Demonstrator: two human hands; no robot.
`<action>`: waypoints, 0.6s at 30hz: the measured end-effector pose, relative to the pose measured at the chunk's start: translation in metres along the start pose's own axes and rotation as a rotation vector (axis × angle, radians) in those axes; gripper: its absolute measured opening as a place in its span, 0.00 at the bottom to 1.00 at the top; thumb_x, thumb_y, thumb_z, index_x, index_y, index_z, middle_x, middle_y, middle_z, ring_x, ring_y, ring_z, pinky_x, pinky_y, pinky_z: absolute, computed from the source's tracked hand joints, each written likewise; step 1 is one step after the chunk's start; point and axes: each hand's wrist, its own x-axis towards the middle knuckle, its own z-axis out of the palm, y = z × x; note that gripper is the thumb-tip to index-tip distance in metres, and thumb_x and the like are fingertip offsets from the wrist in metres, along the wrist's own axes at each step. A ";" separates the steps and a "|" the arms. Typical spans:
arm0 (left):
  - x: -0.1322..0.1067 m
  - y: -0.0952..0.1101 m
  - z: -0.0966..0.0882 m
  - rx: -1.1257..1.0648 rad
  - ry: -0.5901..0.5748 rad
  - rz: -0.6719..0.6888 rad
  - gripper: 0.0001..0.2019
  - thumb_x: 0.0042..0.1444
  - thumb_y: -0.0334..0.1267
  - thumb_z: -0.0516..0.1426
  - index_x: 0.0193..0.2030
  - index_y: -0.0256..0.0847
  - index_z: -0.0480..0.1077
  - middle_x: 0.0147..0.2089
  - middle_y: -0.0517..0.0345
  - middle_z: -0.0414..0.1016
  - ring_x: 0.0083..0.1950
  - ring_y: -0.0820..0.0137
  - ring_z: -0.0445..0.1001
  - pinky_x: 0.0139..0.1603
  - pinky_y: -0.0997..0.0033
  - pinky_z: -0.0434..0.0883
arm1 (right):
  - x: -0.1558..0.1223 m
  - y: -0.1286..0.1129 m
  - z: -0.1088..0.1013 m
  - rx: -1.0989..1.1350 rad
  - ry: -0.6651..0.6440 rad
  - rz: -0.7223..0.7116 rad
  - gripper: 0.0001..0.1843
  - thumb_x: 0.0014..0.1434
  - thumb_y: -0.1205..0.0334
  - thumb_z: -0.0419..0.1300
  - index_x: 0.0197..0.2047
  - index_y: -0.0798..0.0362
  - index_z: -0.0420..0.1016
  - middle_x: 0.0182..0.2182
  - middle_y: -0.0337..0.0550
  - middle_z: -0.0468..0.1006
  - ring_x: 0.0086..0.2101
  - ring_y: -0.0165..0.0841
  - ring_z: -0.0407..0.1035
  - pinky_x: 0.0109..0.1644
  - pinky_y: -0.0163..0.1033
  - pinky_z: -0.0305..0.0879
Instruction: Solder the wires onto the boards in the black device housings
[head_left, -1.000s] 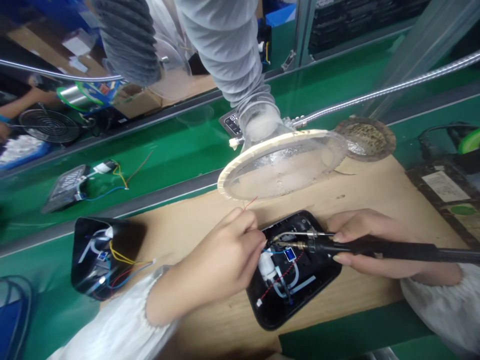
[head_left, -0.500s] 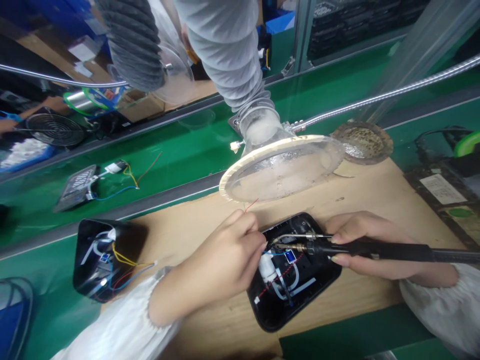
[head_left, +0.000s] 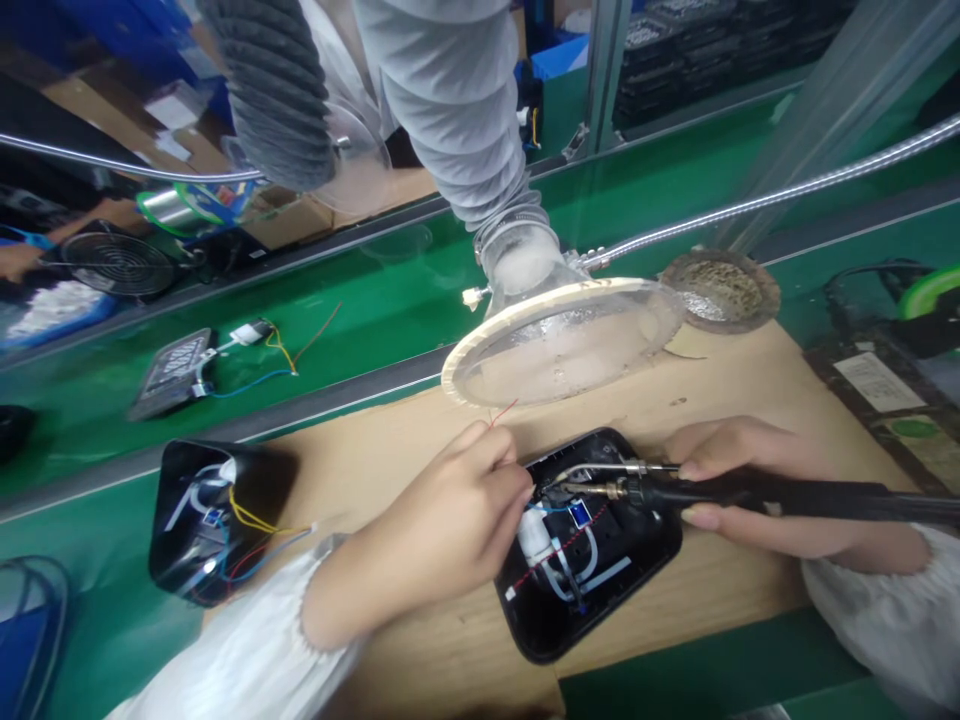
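Note:
My left hand is pinched around a thin red wire, whose end sticks out past my fingers. Its fingertips rest at the edge of an open black plastic housing. My right hand grips a black soldering iron, and the iron's metal tip reaches into the housing close to my left fingertips. Inside are a white pump-like part, a small blue component, clear tubing and a red wire. My left fingers hide the exact soldering spot.
A second open black housing with yellow and blue wires lies left on the wooden board. A clear fume hood on a ribbed duct hangs above. A round tip-cleaning tray sits behind, beside a green conveyor belt.
The wired device on the green belt has moved to the right. My hands and the soldering iron stay almost still, with only a slight shift of the whole view.

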 end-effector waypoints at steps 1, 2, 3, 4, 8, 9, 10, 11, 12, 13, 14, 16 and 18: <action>0.000 0.000 0.000 -0.001 0.002 0.002 0.16 0.70 0.33 0.48 0.35 0.36 0.74 0.35 0.53 0.63 0.39 0.65 0.63 0.42 0.63 0.67 | -0.001 -0.001 -0.003 -0.031 0.012 0.000 0.18 0.60 0.71 0.67 0.51 0.48 0.72 0.36 0.45 0.81 0.38 0.36 0.79 0.38 0.37 0.78; 0.000 0.000 0.000 -0.002 0.003 0.004 0.16 0.70 0.33 0.48 0.34 0.35 0.74 0.35 0.53 0.63 0.39 0.65 0.63 0.43 0.62 0.67 | -0.001 -0.002 -0.005 -0.056 0.023 -0.002 0.17 0.60 0.71 0.67 0.50 0.48 0.73 0.36 0.46 0.81 0.38 0.37 0.79 0.38 0.37 0.78; 0.001 0.000 0.000 -0.004 0.001 0.005 0.16 0.70 0.33 0.48 0.34 0.35 0.74 0.35 0.53 0.63 0.39 0.65 0.63 0.43 0.62 0.67 | -0.001 -0.003 -0.006 -0.068 0.033 -0.003 0.16 0.60 0.70 0.67 0.50 0.48 0.73 0.36 0.46 0.81 0.38 0.37 0.79 0.39 0.37 0.78; 0.001 -0.001 0.000 -0.004 0.002 0.006 0.16 0.70 0.32 0.48 0.34 0.35 0.74 0.35 0.53 0.63 0.39 0.65 0.63 0.43 0.62 0.67 | -0.001 -0.003 -0.007 -0.070 0.036 0.002 0.16 0.60 0.70 0.67 0.50 0.49 0.73 0.36 0.46 0.81 0.38 0.37 0.79 0.39 0.37 0.78; 0.002 -0.001 0.000 -0.003 -0.001 -0.002 0.16 0.70 0.32 0.49 0.35 0.34 0.74 0.36 0.52 0.63 0.39 0.65 0.63 0.40 0.64 0.65 | 0.000 -0.002 -0.006 -0.043 0.035 0.000 0.15 0.61 0.71 0.66 0.50 0.49 0.72 0.36 0.46 0.80 0.38 0.35 0.79 0.39 0.36 0.77; 0.002 -0.001 0.000 -0.004 -0.001 -0.001 0.16 0.70 0.32 0.49 0.35 0.34 0.74 0.36 0.53 0.63 0.38 0.65 0.63 0.39 0.64 0.65 | 0.000 -0.002 -0.005 -0.042 0.034 -0.005 0.15 0.62 0.71 0.66 0.50 0.49 0.72 0.35 0.46 0.80 0.38 0.35 0.79 0.38 0.36 0.77; 0.002 -0.001 0.000 -0.004 0.000 -0.001 0.16 0.70 0.32 0.49 0.35 0.34 0.74 0.36 0.53 0.63 0.38 0.66 0.62 0.39 0.64 0.64 | 0.000 -0.002 -0.005 -0.044 0.030 -0.006 0.15 0.62 0.71 0.65 0.50 0.50 0.71 0.35 0.46 0.80 0.38 0.35 0.79 0.38 0.36 0.77; 0.002 -0.001 0.000 -0.004 0.000 -0.001 0.16 0.70 0.32 0.49 0.35 0.34 0.74 0.36 0.53 0.63 0.38 0.66 0.62 0.39 0.64 0.64 | 0.000 -0.002 -0.005 -0.046 0.028 -0.006 0.14 0.62 0.71 0.65 0.50 0.50 0.71 0.35 0.46 0.80 0.37 0.35 0.79 0.37 0.36 0.77; 0.001 -0.001 0.001 -0.003 0.001 -0.002 0.16 0.70 0.33 0.49 0.35 0.34 0.74 0.36 0.53 0.63 0.38 0.66 0.62 0.39 0.64 0.64 | 0.000 -0.002 -0.005 -0.047 0.025 -0.005 0.14 0.62 0.71 0.65 0.49 0.49 0.71 0.35 0.46 0.80 0.37 0.35 0.79 0.36 0.35 0.76; 0.001 -0.001 0.001 -0.003 0.002 -0.003 0.16 0.70 0.33 0.49 0.35 0.34 0.74 0.36 0.53 0.63 0.38 0.66 0.62 0.39 0.64 0.64 | 0.000 -0.002 -0.005 -0.045 0.020 -0.006 0.14 0.62 0.71 0.65 0.50 0.49 0.71 0.35 0.45 0.80 0.37 0.35 0.79 0.35 0.35 0.76; 0.001 -0.001 0.001 -0.003 0.003 -0.004 0.16 0.70 0.33 0.49 0.35 0.34 0.74 0.36 0.53 0.63 0.38 0.66 0.62 0.39 0.64 0.64 | 0.000 -0.002 -0.005 -0.041 0.019 -0.008 0.14 0.62 0.71 0.65 0.49 0.49 0.71 0.35 0.45 0.80 0.36 0.35 0.78 0.34 0.35 0.76; 0.001 0.000 0.001 -0.003 0.003 -0.007 0.16 0.70 0.33 0.49 0.35 0.34 0.74 0.36 0.53 0.63 0.38 0.66 0.62 0.39 0.64 0.64 | 0.000 -0.003 -0.005 -0.034 0.022 -0.015 0.14 0.62 0.71 0.65 0.50 0.49 0.71 0.35 0.44 0.80 0.36 0.35 0.78 0.34 0.35 0.76; 0.001 0.000 0.001 -0.001 0.006 -0.008 0.16 0.70 0.33 0.48 0.34 0.34 0.74 0.36 0.53 0.63 0.38 0.66 0.62 0.39 0.64 0.64 | 0.001 -0.003 -0.005 -0.035 0.025 -0.016 0.14 0.63 0.70 0.65 0.49 0.49 0.71 0.35 0.45 0.80 0.36 0.35 0.78 0.34 0.35 0.76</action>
